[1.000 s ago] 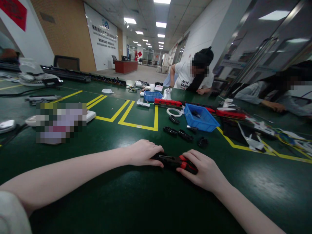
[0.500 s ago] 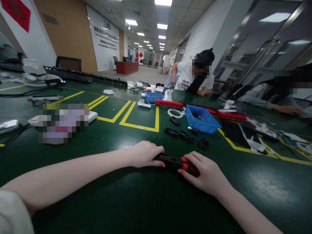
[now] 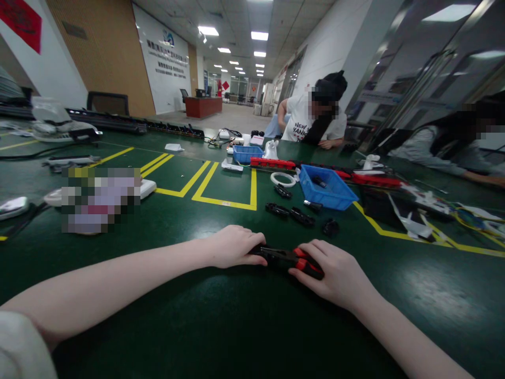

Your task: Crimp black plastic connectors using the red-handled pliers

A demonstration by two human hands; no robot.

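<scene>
My right hand is closed around the red and black handles of a pair of pliers, which point to the left just above the green table. Thumb and fingers of my left hand pinch a small black piece at the jaw end of the pliers. Fingers cover most of this piece, so its shape and how far it sits in the jaws are hidden. Beyond my hands lie several loose black parts, near a blue bin with a dark item inside.
A white ring lies left of the bin. Red strips and a smaller blue bin are farther back. On the left are a blurred-out flat object and a white device. Two people sit across the table and at right.
The view has shifted slightly. Both hands keep their hold, and the pliers have moved or turned only a little. The person at the right has changed posture, with the arm shifted.
</scene>
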